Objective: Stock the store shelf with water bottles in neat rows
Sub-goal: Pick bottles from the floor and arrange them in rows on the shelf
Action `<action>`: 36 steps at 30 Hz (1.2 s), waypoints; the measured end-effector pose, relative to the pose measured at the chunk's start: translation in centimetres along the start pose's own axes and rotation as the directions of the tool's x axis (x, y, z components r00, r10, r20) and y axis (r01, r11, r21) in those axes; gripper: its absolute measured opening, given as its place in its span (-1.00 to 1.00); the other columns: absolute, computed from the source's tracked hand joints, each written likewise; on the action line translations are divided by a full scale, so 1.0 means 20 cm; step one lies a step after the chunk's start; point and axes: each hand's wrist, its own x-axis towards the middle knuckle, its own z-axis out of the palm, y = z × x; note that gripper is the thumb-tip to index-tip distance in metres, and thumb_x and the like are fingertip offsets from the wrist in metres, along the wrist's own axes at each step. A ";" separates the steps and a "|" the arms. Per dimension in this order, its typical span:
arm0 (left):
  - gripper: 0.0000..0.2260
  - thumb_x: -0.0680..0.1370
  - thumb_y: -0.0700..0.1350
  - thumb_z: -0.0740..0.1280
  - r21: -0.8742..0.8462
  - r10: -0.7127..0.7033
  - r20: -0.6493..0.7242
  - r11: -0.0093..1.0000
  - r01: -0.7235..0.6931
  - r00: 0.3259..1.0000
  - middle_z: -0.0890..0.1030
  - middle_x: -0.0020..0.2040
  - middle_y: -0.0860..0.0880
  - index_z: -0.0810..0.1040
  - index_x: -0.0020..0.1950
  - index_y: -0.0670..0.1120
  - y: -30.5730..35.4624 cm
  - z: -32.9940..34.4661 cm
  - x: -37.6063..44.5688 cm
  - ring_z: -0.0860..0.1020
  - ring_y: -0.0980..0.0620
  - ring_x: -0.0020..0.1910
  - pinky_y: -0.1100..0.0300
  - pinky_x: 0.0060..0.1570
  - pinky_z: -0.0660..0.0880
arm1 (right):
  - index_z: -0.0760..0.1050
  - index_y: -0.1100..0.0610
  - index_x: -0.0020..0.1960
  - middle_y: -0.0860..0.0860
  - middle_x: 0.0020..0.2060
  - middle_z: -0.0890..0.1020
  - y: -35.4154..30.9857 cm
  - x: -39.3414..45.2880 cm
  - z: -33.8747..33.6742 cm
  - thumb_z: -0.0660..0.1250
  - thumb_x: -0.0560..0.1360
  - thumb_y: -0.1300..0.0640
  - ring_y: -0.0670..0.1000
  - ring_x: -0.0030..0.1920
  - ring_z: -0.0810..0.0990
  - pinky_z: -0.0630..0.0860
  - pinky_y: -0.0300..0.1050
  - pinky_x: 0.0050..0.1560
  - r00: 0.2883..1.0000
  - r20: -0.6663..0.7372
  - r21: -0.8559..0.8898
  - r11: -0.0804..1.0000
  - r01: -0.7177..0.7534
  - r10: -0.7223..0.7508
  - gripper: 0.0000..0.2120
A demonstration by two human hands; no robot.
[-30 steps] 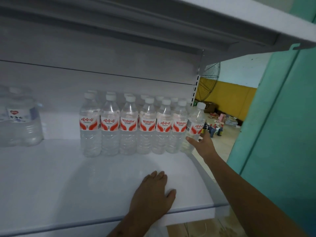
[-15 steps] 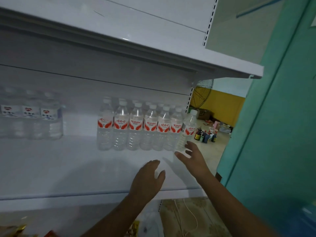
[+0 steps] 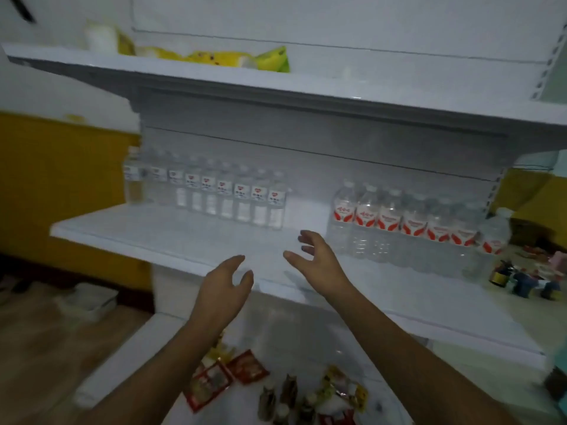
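A row of clear water bottles with red-and-white labels (image 3: 411, 228) stands at the right of the white middle shelf (image 3: 190, 240). Further left, a second row of bottles with small white labels (image 3: 227, 191) lines the back. My left hand (image 3: 225, 286) hovers at the shelf's front edge, fingers relaxed, holding nothing. Just right of it, my right hand (image 3: 316, 259) is raised over the shelf with fingers spread and empty, a short way left of the red-labelled row. The frame is blurred.
The upper shelf (image 3: 306, 87) carries yellow and green snack packets (image 3: 245, 58). Below, a lower shelf (image 3: 129, 363) holds red sachets (image 3: 227, 375) and small jars. Small bottles (image 3: 521, 283) stand on the floor at the right. A yellow wall (image 3: 61, 185) is at the left.
The view has swung left and back, bringing the whole shelf into sight. My right hand left the end bottle and moved left; my left hand lifted off the shelf.
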 end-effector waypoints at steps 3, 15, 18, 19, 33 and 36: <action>-0.58 0.58 -0.01 0.26 0.082 -0.080 -0.121 0.993 0.090 0.989 0.45 0.38 -0.05 0.39 0.43 -0.08 -0.19 -0.34 -0.11 0.41 0.00 0.35 0.17 0.28 0.32 | 0.26 0.09 0.48 -0.02 0.39 0.41 -0.17 0.00 0.40 0.43 0.50 0.03 -0.08 0.28 0.41 0.37 -0.19 0.20 0.988 0.138 0.073 0.996 0.060 -0.070 -0.38; -0.58 0.58 -0.06 0.24 0.100 -0.375 -0.520 0.865 0.491 0.767 0.48 0.34 -0.06 0.37 0.44 -0.08 -0.73 -1.13 -0.80 0.45 -0.01 0.30 0.20 0.21 0.38 | 0.27 0.06 0.48 -0.05 0.38 0.41 -0.51 -0.42 1.62 0.42 0.50 0.01 -0.05 0.36 0.39 0.42 -0.04 0.32 0.746 0.604 0.197 0.960 0.199 -0.279 -0.38; -0.57 0.59 -0.05 0.22 0.074 -0.454 -0.576 0.799 0.596 0.680 0.44 0.39 -0.06 0.35 0.46 -0.09 -0.89 -1.19 -0.96 0.41 -0.01 0.35 0.11 0.30 0.35 | 0.28 0.05 0.47 -0.03 0.38 0.41 -0.46 -0.57 1.85 0.42 0.50 0.02 -0.03 0.38 0.39 0.44 0.00 0.33 0.648 0.704 0.207 0.957 0.203 -0.290 -0.40; -0.58 0.60 -0.06 0.22 0.057 -0.479 -0.592 0.777 0.627 0.648 0.44 0.39 -0.05 0.35 0.46 -0.08 -0.94 -1.20 -1.01 0.42 -0.02 0.33 0.10 0.28 0.36 | 0.27 0.04 0.47 -0.03 0.39 0.40 -0.43 -0.61 1.92 0.42 0.50 0.02 -0.04 0.39 0.38 0.43 -0.02 0.32 0.617 0.732 0.208 0.957 0.201 -0.289 -0.39; -0.60 0.57 -0.15 0.20 -0.032 -0.713 -0.470 0.603 0.797 0.520 0.43 0.40 -0.07 0.39 0.43 -0.09 -1.74 -0.95 -1.09 0.37 -0.03 0.39 0.14 0.34 0.28 | 0.33 0.00 0.42 -0.09 0.35 0.44 0.22 -0.75 2.56 0.40 0.52 0.11 -0.10 0.29 0.40 0.41 -0.21 0.14 0.477 0.879 0.043 0.999 -0.016 -0.030 -0.49; -0.60 0.59 -0.17 0.19 -0.090 -0.781 -0.380 0.564 0.821 0.495 0.40 0.42 -0.05 0.37 0.44 -0.11 -1.98 -0.83 -1.02 0.35 0.00 0.40 0.22 0.31 0.26 | 0.33 0.03 0.43 -0.07 0.34 0.45 0.40 -0.68 2.73 0.41 0.51 0.12 -0.05 0.32 0.42 0.43 -0.14 0.23 0.480 0.877 -0.043 0.999 0.006 0.035 -0.47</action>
